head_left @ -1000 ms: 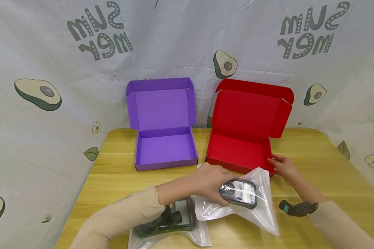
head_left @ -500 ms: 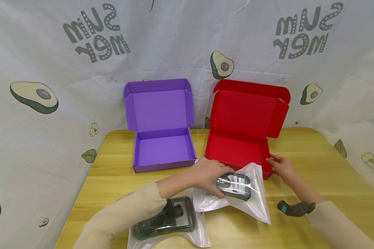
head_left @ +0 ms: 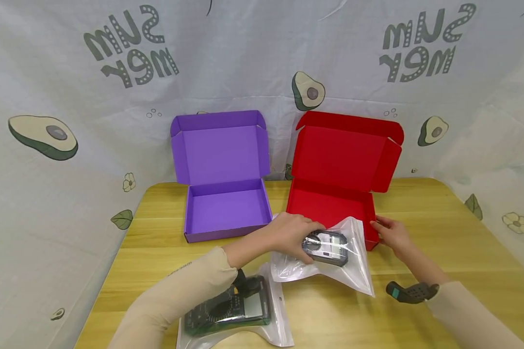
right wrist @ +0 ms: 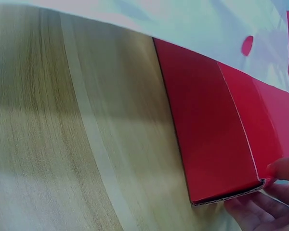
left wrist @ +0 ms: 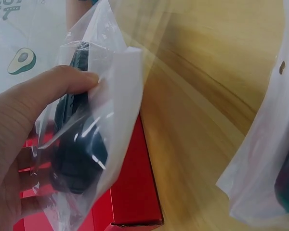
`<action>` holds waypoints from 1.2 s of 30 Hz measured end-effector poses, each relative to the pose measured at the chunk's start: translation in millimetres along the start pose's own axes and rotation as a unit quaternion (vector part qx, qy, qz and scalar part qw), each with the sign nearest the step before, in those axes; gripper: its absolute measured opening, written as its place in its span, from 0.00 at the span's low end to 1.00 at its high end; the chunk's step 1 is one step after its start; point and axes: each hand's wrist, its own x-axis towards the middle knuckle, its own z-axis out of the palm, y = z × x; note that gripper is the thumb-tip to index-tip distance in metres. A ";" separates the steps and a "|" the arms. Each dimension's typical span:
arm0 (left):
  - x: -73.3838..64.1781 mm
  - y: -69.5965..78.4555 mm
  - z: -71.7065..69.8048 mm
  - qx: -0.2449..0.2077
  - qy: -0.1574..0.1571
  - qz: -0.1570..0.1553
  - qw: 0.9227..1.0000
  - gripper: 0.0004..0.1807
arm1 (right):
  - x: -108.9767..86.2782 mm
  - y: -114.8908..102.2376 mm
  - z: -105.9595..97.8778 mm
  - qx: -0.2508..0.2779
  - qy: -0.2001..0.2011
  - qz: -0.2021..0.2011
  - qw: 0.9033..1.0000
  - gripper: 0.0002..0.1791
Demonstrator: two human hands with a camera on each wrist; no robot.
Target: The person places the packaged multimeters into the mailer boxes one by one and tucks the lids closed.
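Since the earlier head frames, the left hand [head_left: 291, 233] has carried the small multimeter [head_left: 331, 247] in its clear bag [head_left: 347, 276] farther from me, so the bag now overlaps the red box's near wall. On my left-wrist feed, the thumb presses one side of the bag and the fingers wrap the other, gripping the meter through the plastic; its dial end sits nearest those fingers, its screen end pointing away. The right hand [head_left: 392, 234] pinches the red box [head_left: 332, 196] at its near right corner, thumb inside the wall, fingers outside. That box stands with its lid raised, red floor showing behind the bag. To its left, I see the purple box [head_left: 227, 213] with its lid up, its floor in view. Nearer me, a larger green-edged multimeter [head_left: 229, 308] lies bagged on the wooden table [head_left: 327, 322], partly under the left forearm.
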 end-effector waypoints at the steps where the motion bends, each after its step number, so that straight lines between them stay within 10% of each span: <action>1: 0.9 -1.0 0.1 -0.001 0.000 -0.001 1.000 0.38 | -0.1 -0.4 -0.2 -0.002 -0.001 0.001 1.000 0.35; 36: 46.2 -35.1 1.8 -0.034 0.010 -0.031 0.999 0.36 | 0.7 -1.3 -0.1 -0.009 -0.006 0.006 1.000 0.35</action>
